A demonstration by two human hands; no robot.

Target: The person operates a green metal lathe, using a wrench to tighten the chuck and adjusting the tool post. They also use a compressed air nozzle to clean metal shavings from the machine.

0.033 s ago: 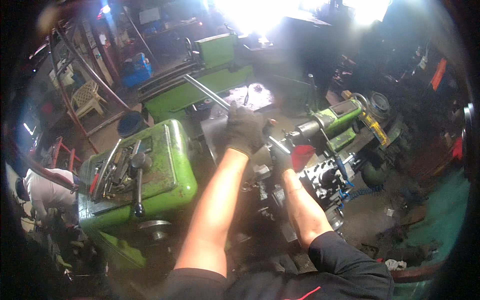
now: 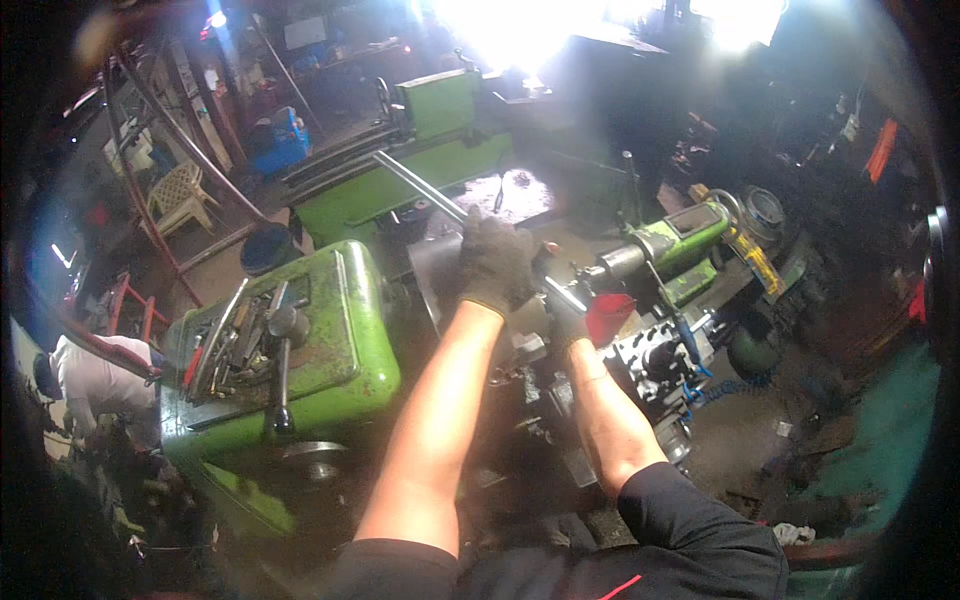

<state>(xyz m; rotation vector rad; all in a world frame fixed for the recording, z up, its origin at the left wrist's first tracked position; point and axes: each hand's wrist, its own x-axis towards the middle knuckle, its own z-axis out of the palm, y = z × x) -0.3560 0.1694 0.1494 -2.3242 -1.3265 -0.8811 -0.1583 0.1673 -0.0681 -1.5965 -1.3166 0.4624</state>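
Note:
A dark glove covers my left hand (image 2: 497,265), which is closed around a long shiny metal bar (image 2: 425,187) over the middle of a green lathe (image 2: 385,345). The bar sticks out past my hand toward the far left. My right hand (image 2: 570,322), also gloved, is lower and to the right, around a bright metal length (image 2: 564,294) that lines up roughly with the bar. Whether both are one piece, I cannot tell. Its fingers are mostly hidden. Just right of this hand is a red cup-like container (image 2: 608,317).
Loose tools (image 2: 240,345) lie on the lathe's headstock, beside a ball-ended lever (image 2: 284,385). The green tailstock (image 2: 690,240) and a metal carriage assembly (image 2: 655,365) stand on the right. Another green machine (image 2: 400,180) is beyond. A person (image 2: 100,385) bends down at far left.
The whole view has shifted slightly, so the machines appear a little farther right. Both hands keep about the same place on the metal.

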